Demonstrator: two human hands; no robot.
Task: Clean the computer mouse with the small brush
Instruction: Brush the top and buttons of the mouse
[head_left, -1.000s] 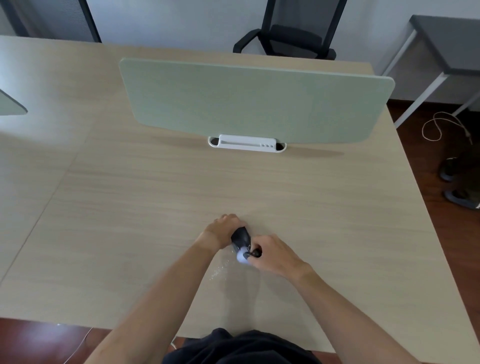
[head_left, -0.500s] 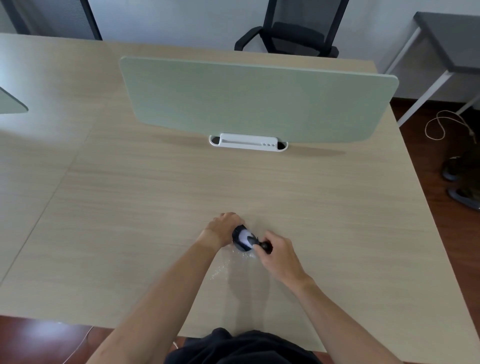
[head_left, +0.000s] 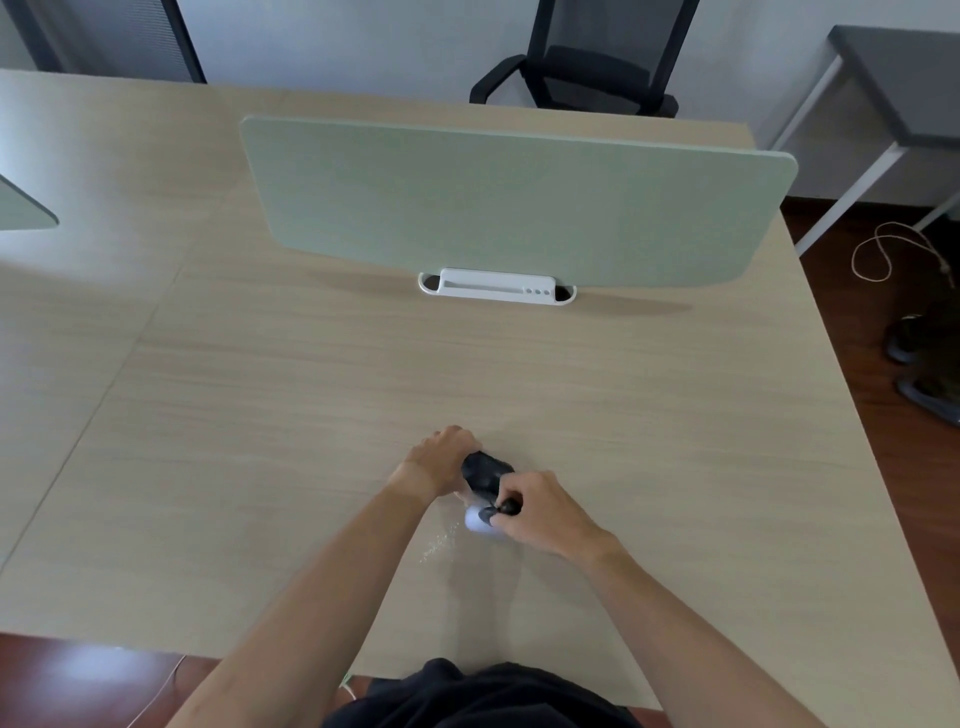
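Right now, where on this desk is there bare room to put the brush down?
Bare wood lies between the hands and the white plastic base of the green divider panel, and along the light wooden desk beyond the right hand. It is crowded where the left hand grips the black computer mouse beside the small black brush.

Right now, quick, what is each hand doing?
Left hand: closed on the black computer mouse, steadying it on the desk.
Right hand: closed on the small black-handled brush with pale bristles.
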